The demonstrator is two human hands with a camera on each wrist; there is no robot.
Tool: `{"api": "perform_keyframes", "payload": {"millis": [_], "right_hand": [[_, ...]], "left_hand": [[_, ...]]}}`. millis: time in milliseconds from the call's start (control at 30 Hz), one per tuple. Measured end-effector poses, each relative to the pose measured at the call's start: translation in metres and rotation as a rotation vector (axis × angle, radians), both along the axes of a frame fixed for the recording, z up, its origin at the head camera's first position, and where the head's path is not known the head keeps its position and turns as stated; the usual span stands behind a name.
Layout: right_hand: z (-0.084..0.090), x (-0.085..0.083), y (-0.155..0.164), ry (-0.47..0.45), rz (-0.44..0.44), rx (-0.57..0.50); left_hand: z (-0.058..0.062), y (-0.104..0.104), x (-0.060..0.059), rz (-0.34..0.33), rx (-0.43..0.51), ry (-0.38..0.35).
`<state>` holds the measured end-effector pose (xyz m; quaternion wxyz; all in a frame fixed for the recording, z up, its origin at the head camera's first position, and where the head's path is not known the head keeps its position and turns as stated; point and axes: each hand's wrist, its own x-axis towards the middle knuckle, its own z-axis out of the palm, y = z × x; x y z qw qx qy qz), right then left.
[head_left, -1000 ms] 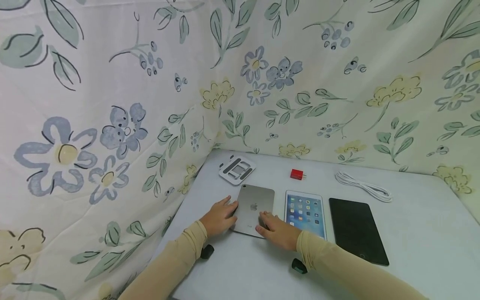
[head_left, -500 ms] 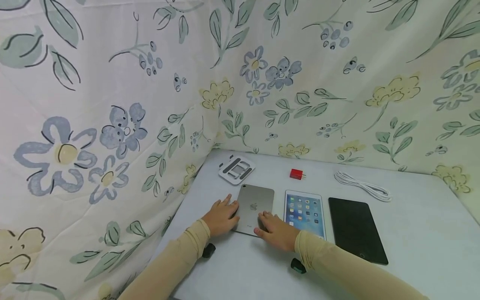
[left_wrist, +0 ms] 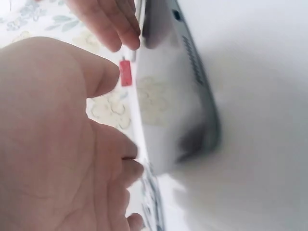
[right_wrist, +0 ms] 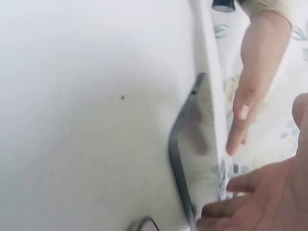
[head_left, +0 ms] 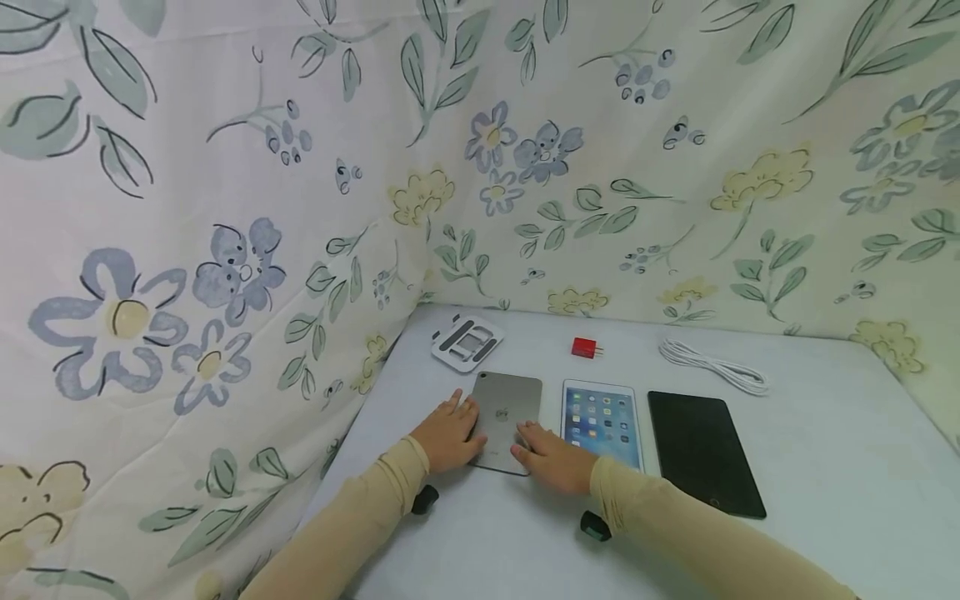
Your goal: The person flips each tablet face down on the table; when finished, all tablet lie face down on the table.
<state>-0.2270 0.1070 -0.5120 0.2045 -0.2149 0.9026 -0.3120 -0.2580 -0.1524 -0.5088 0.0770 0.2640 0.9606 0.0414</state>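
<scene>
Floral cloth (head_left: 225, 208), printed with blue and yellow flowers and green leaves, hangs as a wall on the left and across the back of a pale table (head_left: 825, 467). Farthest left on the table, near the back corner, lies a white folding stand (head_left: 467, 342) with dark strips, flat on the surface. Just in front of it lies a silver tablet (head_left: 506, 404), face down, its back with the logo turned up.

The left hand (head_left: 447, 435) rests on the near left edge of this tablet, fingers straight and slightly spread, the fingertips on its back; nothing is gripped. In the left wrist view the palm (left_wrist: 53, 144) fills the left side, with the tablet's edge (left_wrist: 190, 96) just beyond the fingers. The right hand (head_left: 553, 457) lies flat on the tablet's near right corner, fingers extended and close together, pressing rather than pinching. The right wrist view shows the tablet's dark rim (right_wrist: 180, 159) against the table, with the fingers (right_wrist: 240, 185) of that hand laid along it. Both forearms wear tan sleeves (head_left: 360, 517).

Right of the silver tablet, just beside it, lies a white tablet (head_left: 602, 421) with its screen lit and rows of icons showing. Behind that sits a small red charger (head_left: 585, 347). Next comes a black tablet (head_left: 701, 450), screen dark. Behind it, toward the back right, lies a coiled white cable (head_left: 712, 367).
</scene>
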Motion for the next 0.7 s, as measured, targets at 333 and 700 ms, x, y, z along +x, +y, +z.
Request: {"api": "perform_keyframes", "payload": {"millis": [333,700], "right_hand": [[0.000,0.009,0.062,0.055,-0.140,0.010],[-0.006,0.026,0.118,0.138,-0.239,0.128]], "left_hand": [[0.020,0.053,0.006,-0.146,0.057,-0.023],[0.006,0.113,0.009,-0.223,-0.007,-0.032]]}}
